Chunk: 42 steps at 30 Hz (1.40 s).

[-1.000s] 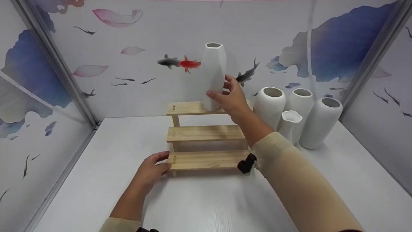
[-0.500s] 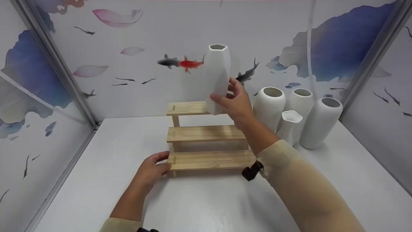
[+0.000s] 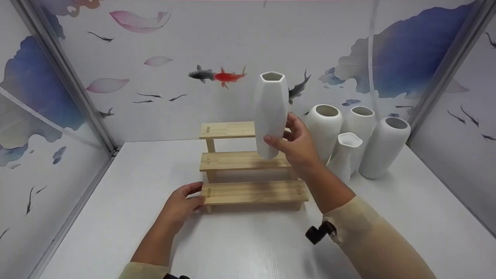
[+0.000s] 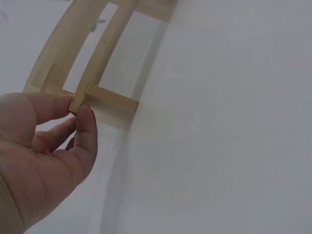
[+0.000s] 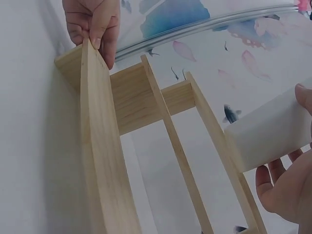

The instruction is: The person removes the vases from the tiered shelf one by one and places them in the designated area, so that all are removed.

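My right hand (image 3: pixel 300 145) grips a tall white faceted vase (image 3: pixel 271 108) low on its right side, thumb across the front. The vase is upright in the head view, its base in front of the gap between the top and middle boards. In the right wrist view, the lower end of the vase (image 5: pixel 268 134) shows beside the rack. A three-tier wooden rack (image 3: pixel 248 193) stands on the white table. My left hand (image 3: pixel 182 203) pinches the left end of its lowest board, as the left wrist view also shows: thumb and fingers on the board's end (image 4: pixel 80 100).
Right of the rack stand several white vases: a wide round-shouldered one (image 3: pixel 324 128), a small wavy-rimmed one (image 3: pixel 345 159), a tall one (image 3: pixel 362 112) behind and another (image 3: pixel 383 149) at the far right. A patterned panel (image 3: pixel 217 31) closes off the back.
My right hand has brought the faceted vase from over the top board down, nearer to me and slightly to the right. The left hand stays on the rack.
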Available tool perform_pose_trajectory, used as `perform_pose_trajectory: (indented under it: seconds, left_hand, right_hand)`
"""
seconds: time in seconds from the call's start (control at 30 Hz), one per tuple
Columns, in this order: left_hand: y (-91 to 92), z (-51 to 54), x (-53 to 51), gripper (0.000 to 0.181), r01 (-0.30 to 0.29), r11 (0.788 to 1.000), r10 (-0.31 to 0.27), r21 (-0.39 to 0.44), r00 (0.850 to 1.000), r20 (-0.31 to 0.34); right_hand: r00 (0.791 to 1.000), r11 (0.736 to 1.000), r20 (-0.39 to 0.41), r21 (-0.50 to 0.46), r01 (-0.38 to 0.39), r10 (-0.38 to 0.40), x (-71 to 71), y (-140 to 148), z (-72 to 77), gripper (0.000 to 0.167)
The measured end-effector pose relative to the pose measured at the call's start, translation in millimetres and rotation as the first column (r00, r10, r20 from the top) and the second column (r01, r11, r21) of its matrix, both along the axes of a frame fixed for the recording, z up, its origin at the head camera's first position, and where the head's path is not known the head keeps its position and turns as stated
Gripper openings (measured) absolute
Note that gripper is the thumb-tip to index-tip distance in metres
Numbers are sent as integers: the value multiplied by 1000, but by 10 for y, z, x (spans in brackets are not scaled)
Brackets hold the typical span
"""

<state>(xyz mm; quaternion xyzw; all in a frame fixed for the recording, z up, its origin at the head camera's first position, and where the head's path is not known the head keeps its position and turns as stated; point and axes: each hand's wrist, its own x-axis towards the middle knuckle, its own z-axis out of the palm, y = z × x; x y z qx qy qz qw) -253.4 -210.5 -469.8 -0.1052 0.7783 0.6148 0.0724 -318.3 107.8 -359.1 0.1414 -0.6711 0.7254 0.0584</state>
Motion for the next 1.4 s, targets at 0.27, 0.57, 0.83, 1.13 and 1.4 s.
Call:
perform_pose_trajectory:
  seconds: [0.27, 0.57, 0.83, 1.13, 1.4]
  left_hand:
    - [4, 9, -6, 53, -6, 999, 7, -33, 1000, 20]
    - [10, 13, -14, 52, -15, 1000, 15, -26, 1000, 15]
    - [15, -5, -14, 52, -18, 1000, 18, -17, 1000, 9]
    - [3, -32, -7, 53, -7, 1000, 7, 20, 1000, -12]
    - [-9, -31, -12, 54, -4, 999, 4, 37, 1000, -2]
  right_hand:
    - [999, 996, 7, -70, -49, 50, 197, 129, -129, 82]
    - [997, 994, 12, -79, -75, 76, 388, 296, -316, 82]
    - [997, 998, 57, 3, -59, 59, 474, 498, -469, 81]
    - [995, 999, 96, 31, -43, 40, 522, 743, -592, 81]
    - [990, 995, 140, 101, -18, 3, 597, 896, -645, 84]
